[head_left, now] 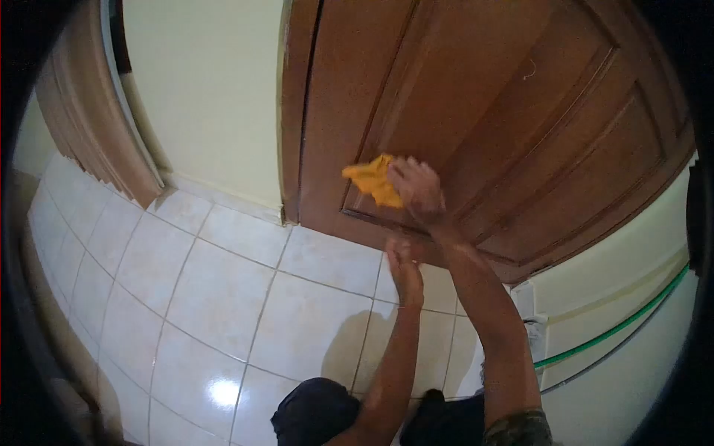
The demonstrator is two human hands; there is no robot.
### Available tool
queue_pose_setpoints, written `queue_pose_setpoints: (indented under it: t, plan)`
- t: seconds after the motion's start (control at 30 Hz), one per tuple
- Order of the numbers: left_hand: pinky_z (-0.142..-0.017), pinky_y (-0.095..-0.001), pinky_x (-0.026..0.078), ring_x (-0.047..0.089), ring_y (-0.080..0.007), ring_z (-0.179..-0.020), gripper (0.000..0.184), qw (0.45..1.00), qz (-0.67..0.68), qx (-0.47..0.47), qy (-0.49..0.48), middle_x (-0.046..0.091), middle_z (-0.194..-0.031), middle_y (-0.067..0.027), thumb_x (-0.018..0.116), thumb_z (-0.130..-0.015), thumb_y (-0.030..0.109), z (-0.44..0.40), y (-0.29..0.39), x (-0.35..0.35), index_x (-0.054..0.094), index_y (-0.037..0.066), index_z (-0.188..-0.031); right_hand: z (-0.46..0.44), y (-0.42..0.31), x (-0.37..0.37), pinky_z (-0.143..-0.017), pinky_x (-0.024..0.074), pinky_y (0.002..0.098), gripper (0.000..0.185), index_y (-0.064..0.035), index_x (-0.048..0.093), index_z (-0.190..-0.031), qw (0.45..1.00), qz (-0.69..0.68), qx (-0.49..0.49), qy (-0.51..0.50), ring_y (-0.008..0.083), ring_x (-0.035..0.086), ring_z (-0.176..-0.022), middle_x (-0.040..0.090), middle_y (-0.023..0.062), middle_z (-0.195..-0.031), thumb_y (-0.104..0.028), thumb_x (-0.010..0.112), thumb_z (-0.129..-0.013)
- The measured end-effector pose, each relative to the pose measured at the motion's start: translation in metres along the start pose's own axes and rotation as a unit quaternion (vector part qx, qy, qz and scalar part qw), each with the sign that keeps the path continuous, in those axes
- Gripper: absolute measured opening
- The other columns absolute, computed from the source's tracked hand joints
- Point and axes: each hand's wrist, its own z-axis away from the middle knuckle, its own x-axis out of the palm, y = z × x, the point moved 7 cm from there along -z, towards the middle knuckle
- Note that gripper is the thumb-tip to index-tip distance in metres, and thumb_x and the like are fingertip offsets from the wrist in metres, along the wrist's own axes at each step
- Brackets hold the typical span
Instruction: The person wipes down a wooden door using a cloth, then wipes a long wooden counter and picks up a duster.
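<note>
My right hand [418, 187] presses an orange-yellow cloth [375, 183] against the lower part of a brown wooden door [461, 111]. The fingers are closed on the cloth's right side, and the rest of it spreads out to the left, crumpled, over the edge of a recessed panel. Below it, my left hand [405, 271] hangs near the bottom of the door, above the floor. Its fingers point up, somewhat blurred and loosely apart, and no object shows in them.
Pale square tiles [216, 286] cover the floor. A cream wall [204, 97] and a brown folding curtain or panel [93, 104] stand at left. A green hose [617, 323] and a thin grey cable run along the right wall. My knees, in dark cloth, are at the bottom.
</note>
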Motion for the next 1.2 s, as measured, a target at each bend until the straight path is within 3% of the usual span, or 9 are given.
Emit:
queue_pose_setpoints:
  t: [0.17,0.27,0.37,0.6,0.67,0.83,1.03,1.17,1.2]
  plan:
    - [-0.112,-0.0419,0.029,0.029,-0.0331,-0.141,0.064,0.967,0.014,0.253,-0.002,0.019,-0.156,-0.0186,0.032,-0.103,0.046,-0.060,0.032,0.037,0.022,0.005,-0.152,0.059,0.005,0.019,-0.081,0.0523,0.0381,0.018,-0.0030,0.063,-0.098,0.995,-0.073,-0.001,-0.062,0.0265,0.061,-0.096,0.058,0.0081,-0.105,-0.010,0.062,-0.081]
    - [-0.119,-0.0426,0.004,0.004,-0.0365,-0.148,0.069,0.906,-0.170,0.384,-0.061,-0.002,-0.160,-0.0236,0.017,-0.103,0.044,-0.063,0.020,0.061,0.011,-0.005,-0.152,0.075,0.012,0.008,-0.084,0.0535,0.0375,0.024,-0.0018,0.063,-0.107,0.984,-0.148,0.052,-0.090,0.0279,0.059,-0.106,0.057,0.0099,-0.113,-0.008,0.061,-0.084]
    - [-0.119,-0.0447,0.005,0.004,-0.0381,-0.148,0.068,0.864,-0.217,0.449,-0.070,0.005,-0.158,-0.0285,0.023,-0.103,0.041,-0.071,0.007,0.053,0.014,-0.007,-0.150,0.089,0.021,0.006,-0.097,0.0479,0.0403,0.034,-0.0025,0.060,-0.120,0.962,-0.201,0.108,-0.148,0.0311,0.054,-0.119,0.055,0.0136,-0.127,-0.012,0.060,-0.088]
    - [-0.117,-0.0485,0.013,0.012,-0.0404,-0.147,0.063,0.759,-0.390,0.507,0.118,0.015,-0.157,-0.0268,0.044,-0.099,0.030,-0.126,0.053,0.025,0.024,0.000,-0.150,0.109,0.068,-0.119,-0.115,0.0260,0.0505,0.049,-0.0075,0.048,-0.138,0.979,0.095,0.126,0.126,0.0349,0.032,-0.141,0.035,0.0163,-0.151,-0.014,0.059,-0.091]
    - [-0.118,-0.0477,0.009,0.010,-0.0406,-0.147,0.066,0.710,-0.457,0.523,0.117,0.014,-0.155,-0.0299,0.041,-0.099,0.032,-0.133,0.064,0.017,0.023,-0.009,-0.147,0.125,0.097,-0.136,-0.116,0.0235,0.0508,0.050,-0.0075,0.045,-0.141,0.970,0.107,0.137,0.170,0.0347,0.027,-0.143,0.032,0.0158,-0.153,-0.019,0.058,-0.093]
    - [-0.119,-0.0452,0.007,0.009,-0.0385,-0.147,0.070,0.732,-0.436,0.503,0.147,0.014,-0.156,-0.0288,0.041,-0.099,0.035,-0.152,0.020,-0.029,0.017,-0.010,-0.148,0.165,0.169,-0.123,-0.118,0.0119,0.0533,0.062,-0.0104,0.024,-0.152,0.965,0.140,0.194,0.108,0.0332,0.016,-0.147,0.015,0.0143,-0.160,-0.038,0.044,-0.101]
    - [-0.119,-0.0450,0.002,0.004,-0.0383,-0.148,0.072,0.773,-0.334,0.515,0.161,0.008,-0.157,-0.0284,0.037,-0.101,0.035,-0.160,0.003,-0.045,0.013,-0.016,-0.145,0.173,0.177,-0.106,-0.117,0.0049,0.0559,0.062,-0.0137,0.022,-0.153,0.955,0.121,0.203,0.179,0.0317,0.011,-0.148,0.013,0.0127,-0.161,-0.043,0.038,-0.101]
    - [-0.119,-0.0398,0.006,0.011,-0.0359,-0.146,0.070,0.796,-0.276,0.411,0.347,0.013,-0.157,-0.0260,0.033,-0.103,0.040,-0.185,0.008,-0.102,0.017,-0.013,-0.145,0.175,0.183,-0.110,-0.117,0.0045,0.0575,0.064,-0.0145,0.021,-0.154,0.952,0.099,0.221,0.186,0.0321,0.011,-0.148,0.013,0.0127,-0.161,-0.043,0.041,-0.100]
    - [-0.119,-0.0386,0.010,0.016,-0.0332,-0.145,0.071,0.856,-0.138,0.403,0.294,0.016,-0.156,-0.0239,0.034,-0.102,0.043,-0.215,0.010,-0.129,0.019,-0.011,-0.146,0.174,0.183,-0.111,-0.116,0.0043,0.0582,0.064,-0.0146,0.021,-0.154,0.954,0.098,0.214,0.185,0.0324,0.011,-0.148,0.013,0.0124,-0.161,-0.043,0.041,-0.100]
